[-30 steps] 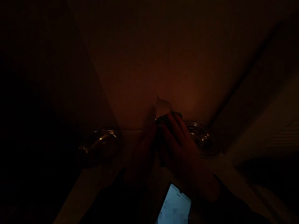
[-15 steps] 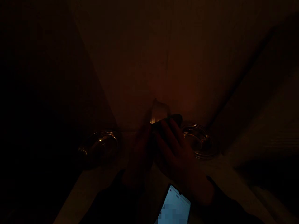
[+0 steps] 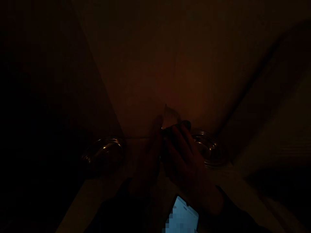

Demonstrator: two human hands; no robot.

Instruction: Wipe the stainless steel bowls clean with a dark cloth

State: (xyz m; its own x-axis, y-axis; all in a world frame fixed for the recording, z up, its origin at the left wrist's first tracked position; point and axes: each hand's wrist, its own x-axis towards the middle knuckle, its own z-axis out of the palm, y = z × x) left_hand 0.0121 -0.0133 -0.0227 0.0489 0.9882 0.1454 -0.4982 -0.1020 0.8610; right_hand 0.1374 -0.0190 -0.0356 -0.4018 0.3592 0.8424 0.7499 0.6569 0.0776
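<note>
In near darkness, both my hands are together on a dark object with a pale, shiny flat-sided end (image 3: 170,118); its kind cannot be made out. My right hand (image 3: 187,161) lies over its near side, fingers bent round the dark part. Along the left side of the same object is my left hand (image 3: 148,158), with its fingers mostly lost in shadow. A rounded dark end (image 3: 186,124) sticks out past my right fingertips.
Two shiny metal bowls flank my hands, the left bowl (image 3: 116,139) and the right bowl (image 3: 213,163). Below my right wrist a lit phone (image 3: 183,215) lies tilted. A pale tabletop (image 3: 80,197) shows beneath my forearms.
The object and both hands have shifted slightly right and down, and its pale end looks dimmer. The bowls and phone sit nearly as before.
</note>
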